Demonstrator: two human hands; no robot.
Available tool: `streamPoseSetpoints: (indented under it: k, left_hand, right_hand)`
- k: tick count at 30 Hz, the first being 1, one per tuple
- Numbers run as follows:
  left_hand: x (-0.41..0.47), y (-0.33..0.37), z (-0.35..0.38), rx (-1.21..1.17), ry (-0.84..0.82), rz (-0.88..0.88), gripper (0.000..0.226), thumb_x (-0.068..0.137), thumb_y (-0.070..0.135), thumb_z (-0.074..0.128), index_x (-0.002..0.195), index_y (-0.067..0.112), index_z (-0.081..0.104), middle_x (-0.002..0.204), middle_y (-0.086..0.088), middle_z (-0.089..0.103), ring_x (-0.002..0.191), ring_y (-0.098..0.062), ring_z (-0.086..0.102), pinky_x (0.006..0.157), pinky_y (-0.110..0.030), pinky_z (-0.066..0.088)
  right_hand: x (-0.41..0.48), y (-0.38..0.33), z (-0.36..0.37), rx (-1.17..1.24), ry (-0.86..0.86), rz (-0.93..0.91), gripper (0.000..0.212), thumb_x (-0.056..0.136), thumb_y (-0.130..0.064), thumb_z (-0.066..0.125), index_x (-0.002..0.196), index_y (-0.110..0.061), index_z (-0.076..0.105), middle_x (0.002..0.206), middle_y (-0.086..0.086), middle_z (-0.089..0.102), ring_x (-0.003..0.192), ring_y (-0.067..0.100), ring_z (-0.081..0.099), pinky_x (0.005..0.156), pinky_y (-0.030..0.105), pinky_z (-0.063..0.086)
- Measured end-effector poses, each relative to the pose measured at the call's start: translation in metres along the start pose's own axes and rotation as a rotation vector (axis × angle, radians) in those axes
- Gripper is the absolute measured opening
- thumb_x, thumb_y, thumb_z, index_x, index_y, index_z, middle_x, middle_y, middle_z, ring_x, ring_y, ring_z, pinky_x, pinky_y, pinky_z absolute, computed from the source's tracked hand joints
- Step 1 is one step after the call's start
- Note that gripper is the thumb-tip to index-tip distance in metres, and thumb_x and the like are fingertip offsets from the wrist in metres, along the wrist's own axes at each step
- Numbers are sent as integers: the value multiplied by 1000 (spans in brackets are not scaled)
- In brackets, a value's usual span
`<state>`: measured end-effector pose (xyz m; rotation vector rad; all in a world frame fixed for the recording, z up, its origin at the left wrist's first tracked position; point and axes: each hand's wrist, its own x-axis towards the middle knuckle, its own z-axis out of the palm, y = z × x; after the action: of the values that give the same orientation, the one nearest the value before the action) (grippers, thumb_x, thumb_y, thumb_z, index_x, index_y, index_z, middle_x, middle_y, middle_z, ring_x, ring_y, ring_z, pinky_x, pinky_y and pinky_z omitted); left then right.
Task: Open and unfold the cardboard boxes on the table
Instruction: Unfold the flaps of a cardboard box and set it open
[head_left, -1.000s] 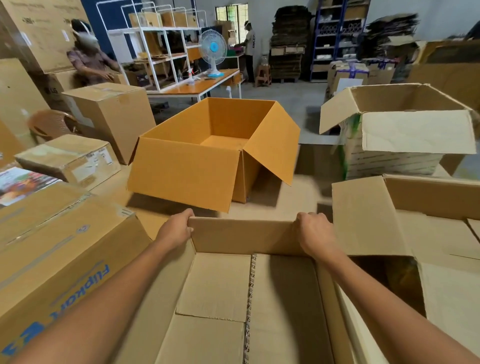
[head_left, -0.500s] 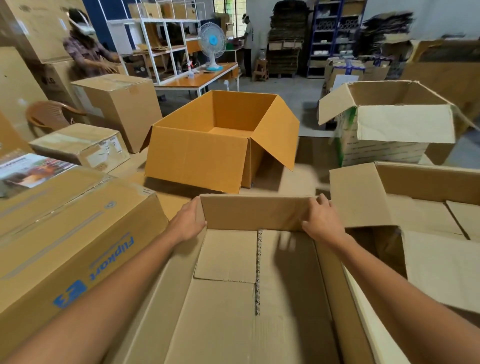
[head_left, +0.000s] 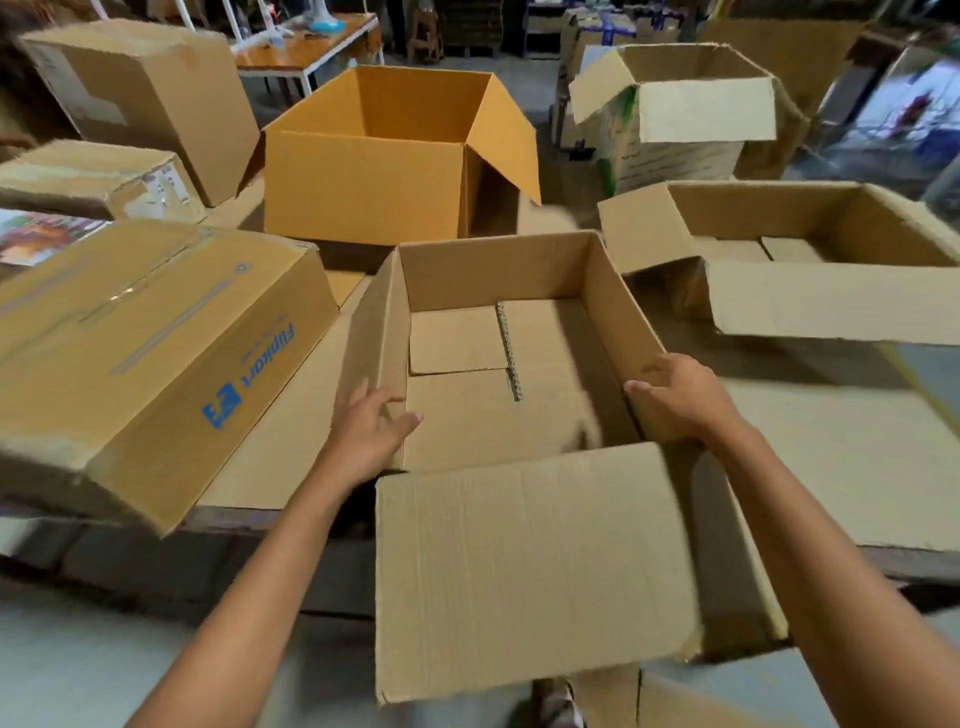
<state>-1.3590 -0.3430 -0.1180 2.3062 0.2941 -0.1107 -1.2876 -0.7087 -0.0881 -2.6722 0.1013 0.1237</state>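
Observation:
An open brown cardboard box (head_left: 498, 270) stands at the table's near edge, empty, with its bottom flaps showing inside. Its near flap (head_left: 524, 571) hangs out towards me over the table edge. My left hand (head_left: 371, 431) is at the near end of the box's left wall, fingers loosely spread, thumb just inside the wall. My right hand (head_left: 680, 400) grips the rim of the right wall, thumb inside and fingers outside.
A closed Flipkart box (head_left: 145, 353) lies tilted at the left, overhanging the table edge. Behind are an open orange box (head_left: 363, 182), two closed boxes (head_left: 140, 88) and an open printed box (head_left: 691, 119). An open flat box (head_left: 810, 260) is at the right.
Both hands have left the box's far wall and come back to its side walls near me. The view has pulled back and tilted down, so the near flap shows.

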Motion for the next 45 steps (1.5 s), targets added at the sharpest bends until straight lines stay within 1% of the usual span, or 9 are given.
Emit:
streamPoseSetpoints:
  k: [4, 8, 11, 13, 21, 26, 34, 39, 45]
  left_hand:
    - [-62, 4, 11, -46, -43, -15, 77, 76, 74, 55, 139, 30, 50, 166, -2, -3, 151, -23, 15, 117, -41, 24]
    - [-83, 4, 25, 55, 10, 71, 101, 53, 80, 65, 139, 30, 49, 166, 0, -7, 151, -26, 9, 118, -45, 23]
    - [-65, 8, 23, 93, 64, 111, 99, 50, 78, 70, 133, 25, 56, 165, -3, 3, 150, -30, 13, 117, -49, 25]
    - [-48, 11, 18, 120, 68, 115, 98, 50, 80, 68, 129, 24, 57, 165, -4, 8, 148, -31, 17, 116, -51, 28]
    - [-32, 5, 11, 183, 22, 109, 105, 56, 85, 63, 140, 25, 48, 166, -4, 1, 150, -31, 14, 119, -51, 26]
    - [-58, -4, 2, 145, 98, 167, 92, 79, 77, 46, 154, 25, 28, 166, -4, 8, 151, -25, 14, 119, -48, 23]
    - [-165, -68, -5, 14, 482, 108, 62, 96, 52, 48, 148, 18, 42, 155, -1, 34, 144, -13, 26, 112, -26, 22]
    - [-227, -140, 1, 0, 634, -42, 57, 96, 46, 53, 144, 16, 46, 151, -4, 38, 141, -18, 34, 111, -39, 37]
    - [-263, -215, 5, 16, 682, -233, 64, 92, 51, 47, 140, 8, 49, 145, -12, 45, 138, -24, 38, 114, -38, 33]
  right_hand:
    - [-45, 15, 4, 53, 23, 124, 42, 94, -42, 63, 125, -13, 66, 119, 13, 68, 103, 30, 62, 76, 30, 41]
    - [-79, 19, 36, 203, 379, 159, 39, 101, -39, 50, 101, -6, 72, 100, 10, 69, 83, 26, 61, 68, 31, 42]
    - [-85, 10, 58, 285, 547, 192, 53, 101, -47, 33, 90, -10, 70, 107, 9, 66, 94, 30, 60, 75, 41, 52]
    - [-80, 4, 59, 290, 550, 227, 57, 102, -51, 30, 98, -11, 71, 122, 11, 63, 109, 34, 57, 88, 47, 52]
    - [-65, -9, 51, 177, 379, 236, 50, 102, -51, 39, 122, -12, 62, 149, 17, 40, 138, 37, 35, 108, 65, 29]
    - [-93, -38, 55, 127, 381, 16, 41, 95, -48, 58, 125, -21, 61, 160, 15, 30, 152, 32, 14, 118, 65, 10]
    - [-174, -111, 112, 414, 145, -503, 41, 94, -41, 64, 125, -16, 64, 157, 12, 38, 149, 26, 30, 114, 38, 34]
    - [-224, -155, 174, 404, -75, -826, 45, 93, -47, 55, 124, -16, 65, 150, 10, 48, 142, 24, 41, 110, 36, 41]
    - [-252, -191, 246, 203, -384, -955, 56, 93, -42, 61, 143, -18, 50, 161, 12, 30, 147, 28, 30, 110, 42, 41]
